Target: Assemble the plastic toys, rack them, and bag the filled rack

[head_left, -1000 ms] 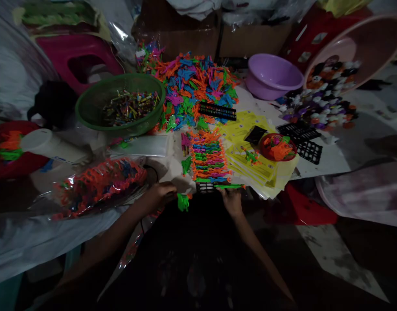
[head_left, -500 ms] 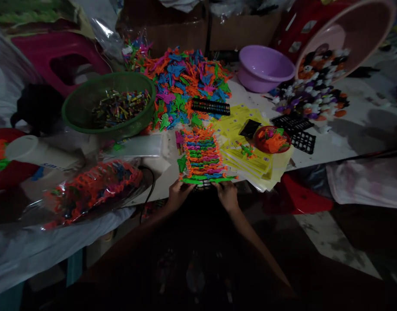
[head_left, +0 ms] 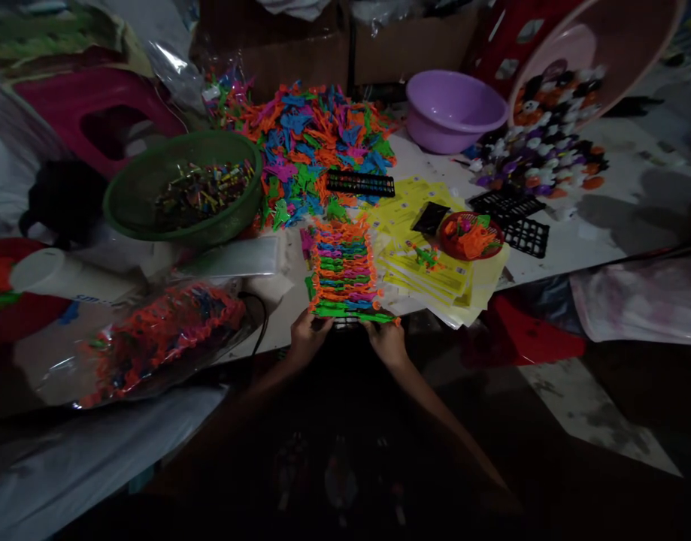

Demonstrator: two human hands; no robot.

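Observation:
At the table's front edge, several small plastic toys in orange, green, blue and pink (head_left: pixel 345 259) lie side by side in a long row on a black slotted rack (head_left: pixel 347 322). The nearest one, a green plastic toy (head_left: pixel 353 312) with an orange tip, stretches across the rack's front end. My left hand (head_left: pixel 308 334) pinches its left end, fingers closed by the rack's corner. Over on the other end, my right hand (head_left: pixel 387 338) grips the same green toy near its orange tip. Dim light hides the fingertips of both hands in part.
Behind the row lies a heap of loose toys (head_left: pixel 316 135). A green basin (head_left: pixel 181 229) stands left, above a filled plastic bag (head_left: pixel 165 342). Yellow printed sheets (head_left: pixel 401 267), a small red basket (head_left: pixel 450 248), black racks (head_left: pixel 528 237) and a purple basin (head_left: pixel 455 135) are right.
The view has shifted slightly, so most things sit a little further left. Both hands stay at the rack's front end, and the green toy's right end now slants lower.

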